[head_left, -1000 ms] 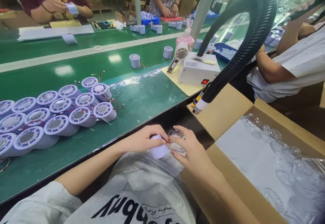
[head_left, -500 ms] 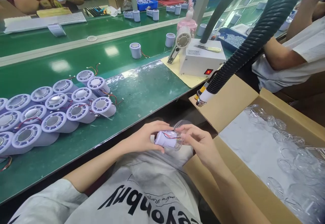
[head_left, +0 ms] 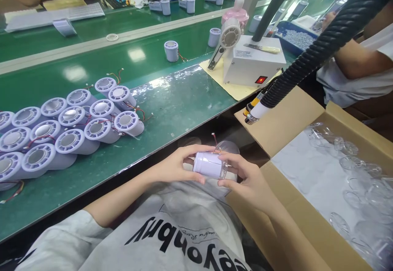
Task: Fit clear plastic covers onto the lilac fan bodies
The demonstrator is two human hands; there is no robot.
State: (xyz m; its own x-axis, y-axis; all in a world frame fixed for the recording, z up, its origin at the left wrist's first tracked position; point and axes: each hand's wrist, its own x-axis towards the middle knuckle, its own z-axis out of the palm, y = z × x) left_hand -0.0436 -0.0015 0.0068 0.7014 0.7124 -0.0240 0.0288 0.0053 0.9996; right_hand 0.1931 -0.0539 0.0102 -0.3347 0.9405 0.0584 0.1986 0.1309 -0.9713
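Observation:
Above my lap I hold a lavender cylindrical housing (head_left: 208, 164) on its side, with a thin wire lead (head_left: 214, 140) rising from its top. My left hand (head_left: 181, 164) wraps round its left end, thumb below and fingers above. At the other end sits a clear plastic part (head_left: 224, 169), and my right hand (head_left: 245, 175) grips there with thumb and fingers. I cannot tell how firmly the clear part is seated. Similar lavender housings (head_left: 69, 141) with round grilles and red-black leads lie in rows on the green bench (head_left: 172, 111) to the left.
An open cardboard box (head_left: 294, 199) of clear plastic parts (head_left: 362, 164) stands at my right. A black corrugated hose (head_left: 310, 62) hangs over it. A white box (head_left: 251, 64) with a lit red switch and a handheld fan (head_left: 229, 35) are on the bench. Other people work beyond and at right.
The housing has turned in my hands: its wires, which ran along its side, now stick up from the top. My right hand has closed round the clear end. The view has shifted slightly.

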